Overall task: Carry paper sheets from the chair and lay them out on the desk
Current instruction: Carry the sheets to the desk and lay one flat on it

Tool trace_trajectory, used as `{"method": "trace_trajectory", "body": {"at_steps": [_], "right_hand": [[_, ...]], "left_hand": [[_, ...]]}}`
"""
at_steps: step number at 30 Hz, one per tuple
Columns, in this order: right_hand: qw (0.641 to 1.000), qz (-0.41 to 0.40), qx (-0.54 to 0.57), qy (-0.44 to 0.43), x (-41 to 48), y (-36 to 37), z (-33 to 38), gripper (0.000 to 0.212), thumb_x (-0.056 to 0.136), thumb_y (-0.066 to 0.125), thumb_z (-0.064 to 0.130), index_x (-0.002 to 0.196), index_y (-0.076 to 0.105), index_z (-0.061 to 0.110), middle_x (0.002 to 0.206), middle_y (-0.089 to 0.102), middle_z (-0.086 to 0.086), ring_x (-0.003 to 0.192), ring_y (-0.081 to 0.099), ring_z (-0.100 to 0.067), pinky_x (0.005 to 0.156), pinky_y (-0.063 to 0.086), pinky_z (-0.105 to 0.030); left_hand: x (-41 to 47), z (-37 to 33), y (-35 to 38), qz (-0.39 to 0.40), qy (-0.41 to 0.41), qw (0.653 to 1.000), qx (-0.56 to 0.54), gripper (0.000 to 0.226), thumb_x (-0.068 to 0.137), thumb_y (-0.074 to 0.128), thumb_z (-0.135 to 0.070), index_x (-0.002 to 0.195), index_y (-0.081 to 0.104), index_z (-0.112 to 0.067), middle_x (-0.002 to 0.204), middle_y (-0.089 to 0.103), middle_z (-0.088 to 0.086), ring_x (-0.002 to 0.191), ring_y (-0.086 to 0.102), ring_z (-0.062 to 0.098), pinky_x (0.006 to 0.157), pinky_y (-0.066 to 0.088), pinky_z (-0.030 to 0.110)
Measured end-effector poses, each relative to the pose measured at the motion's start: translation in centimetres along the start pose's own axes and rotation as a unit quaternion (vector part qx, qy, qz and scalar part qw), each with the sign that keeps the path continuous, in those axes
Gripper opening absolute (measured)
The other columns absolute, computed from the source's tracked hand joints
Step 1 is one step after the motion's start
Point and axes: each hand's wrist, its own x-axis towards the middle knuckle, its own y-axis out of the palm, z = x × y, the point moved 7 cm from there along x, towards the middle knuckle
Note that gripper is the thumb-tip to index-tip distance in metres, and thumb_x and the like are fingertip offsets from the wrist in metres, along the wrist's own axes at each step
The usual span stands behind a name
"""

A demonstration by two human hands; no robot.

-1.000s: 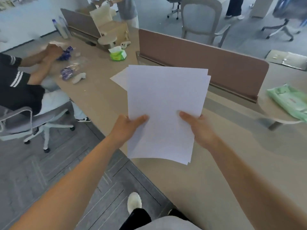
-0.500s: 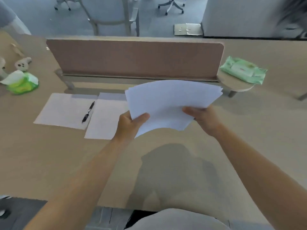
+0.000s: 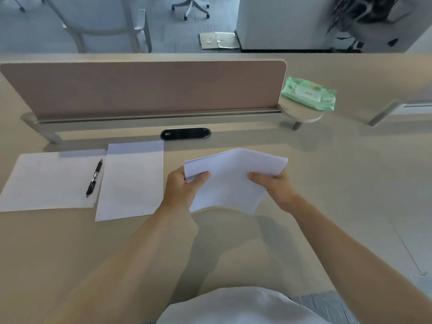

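Note:
I hold a stack of white paper sheets [image 3: 230,177] just above the beige desk [image 3: 339,183], right of centre. My left hand [image 3: 183,189] grips the stack's left edge with the thumb on top. My right hand [image 3: 274,187] grips its right edge the same way. Two single sheets lie flat on the desk to the left: one [image 3: 132,180] beside my left hand, another [image 3: 50,181] further left, with a black pen [image 3: 94,177] resting on its right edge.
A brown divider panel [image 3: 142,87] runs along the back of the desk, with a black cable port [image 3: 185,133] in front of it. A green wipes pack [image 3: 308,93] sits on a small round shelf [image 3: 301,113] at the right. Chairs stand beyond the divider.
I have turned from walking along the desk to facing it. The stack has come down lower and closer to the desk surface, to the right of the laid sheets.

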Motion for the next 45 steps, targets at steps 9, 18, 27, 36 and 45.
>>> {"method": "trace_trajectory", "body": {"at_steps": [9,18,27,36,45], "right_hand": [[0.999,0.032,-0.005,-0.002,-0.2,1.3,-0.6,0.037,0.072,0.076,0.015,0.107,0.071,0.003,0.108,0.072,-0.015,0.102,0.069,-0.028,0.088,0.054,-0.046],[0.998,0.055,-0.013,0.002,-0.2,2.3,0.0,0.037,0.075,0.072,0.010,0.112,0.070,0.005,0.112,0.072,-0.014,0.106,0.068,-0.028,0.087,0.056,-0.042],[0.998,0.049,-0.035,0.017,0.1,2.4,0.0,0.035,0.075,0.077,0.008,0.109,0.071,0.008,0.111,0.073,-0.012,0.105,0.069,-0.027,0.090,0.056,-0.042],[0.997,-0.027,-0.067,-0.013,2.6,2.7,1.6,0.040,0.091,0.064,0.047,0.093,0.069,0.007,0.088,0.071,-0.004,0.080,0.066,-0.018,0.076,0.054,-0.039],[0.985,-0.103,-0.080,0.117,8.5,5.6,-5.1,0.034,0.098,0.057,0.026,0.082,0.055,-0.004,0.064,0.045,-0.004,0.059,0.040,-0.017,0.055,0.035,-0.024]], "left_hand": [[0.5,1.4,-0.8,0.025,-0.047,0.998,-0.017,0.019,0.082,0.080,-0.015,0.091,0.072,-0.030,0.085,0.076,-0.016,0.080,0.071,0.000,0.069,0.053,0.019],[0.6,1.7,-2.1,0.029,-0.023,0.999,-0.033,0.038,0.075,0.086,-0.012,0.104,0.073,-0.032,0.103,0.075,-0.013,0.100,0.070,0.010,0.082,0.054,0.023],[1.5,0.5,-2.3,0.057,0.022,0.994,0.087,0.017,0.091,0.071,-0.030,0.095,0.072,-0.047,0.090,0.074,-0.015,0.083,0.067,0.010,0.076,0.051,0.029],[6.8,-3.3,-5.0,-0.025,-0.034,0.999,0.010,0.016,0.087,0.076,-0.029,0.071,0.077,-0.031,0.076,0.074,-0.012,0.071,0.068,0.009,0.069,0.052,0.029],[11.7,5.6,-7.4,-0.008,-0.270,0.963,0.001,0.048,0.081,0.075,-0.051,0.110,0.064,-0.015,0.106,0.067,-0.001,0.097,0.065,0.022,0.091,0.052,0.037]]}}
